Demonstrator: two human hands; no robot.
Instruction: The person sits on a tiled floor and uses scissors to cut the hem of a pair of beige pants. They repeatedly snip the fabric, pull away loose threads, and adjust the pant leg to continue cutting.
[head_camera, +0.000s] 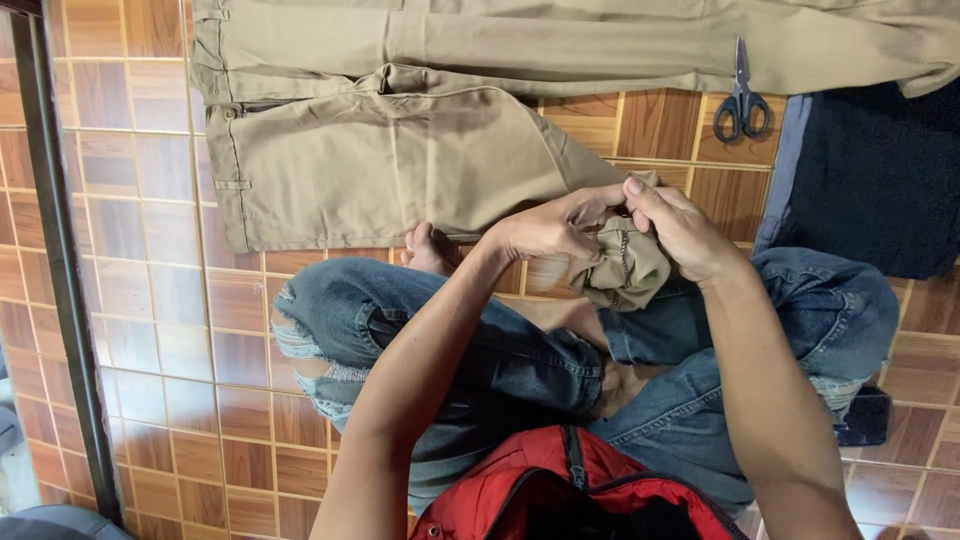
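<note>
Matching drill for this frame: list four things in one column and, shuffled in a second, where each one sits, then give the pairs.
Things:
1. scissors
2. khaki trousers
3. bunched trouser hem
4. red jacket

Places:
A. pinched between the left hand and right hand
B. bottom edge of the view, on the person
C. spread flat on the tiled floor
D. on the floor beside the dark cloth

Pairs: 1-D, 2-C, 3-A, 4-B

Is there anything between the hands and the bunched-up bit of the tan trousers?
Nothing visible. The left hand and right hand both pinch the bunched trouser leg end directly, above the lap. The scissors lie apart on the floor.
</note>
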